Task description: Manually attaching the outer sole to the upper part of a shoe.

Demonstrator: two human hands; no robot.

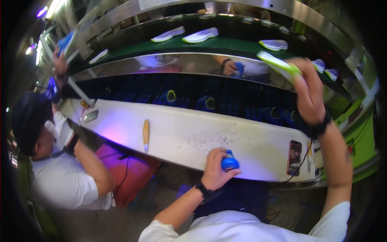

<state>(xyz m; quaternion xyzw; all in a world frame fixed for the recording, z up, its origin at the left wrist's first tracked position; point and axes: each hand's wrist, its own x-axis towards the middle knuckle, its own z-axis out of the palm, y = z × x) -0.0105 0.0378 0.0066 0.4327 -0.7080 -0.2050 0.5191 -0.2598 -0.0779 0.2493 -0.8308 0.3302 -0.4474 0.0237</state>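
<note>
My right hand (311, 92) is raised at the right, fingers closed on a white and lime-green shoe sole (278, 65) that hangs over the metal edge of the conveyor, slightly blurred. Low over the near edge of the white worktable (177, 133), my left hand (213, 171) grips a blue rounded object (230, 163) with a narrower top; its exact kind cannot be made out. Dark crumbs lie on the tabletop just beyond this hand. More white soles, among them a pale sole (200, 35), rest on the green belt (236, 45) ahead.
A wooden-handled knife (146, 135) lies left of centre on the table. A lit phone (294, 157) and another wooden-handled tool (309, 157) are at the right, near a black cable. A co-worker (68, 173) sits at the left, one hand raised with a blue shoe (65, 43).
</note>
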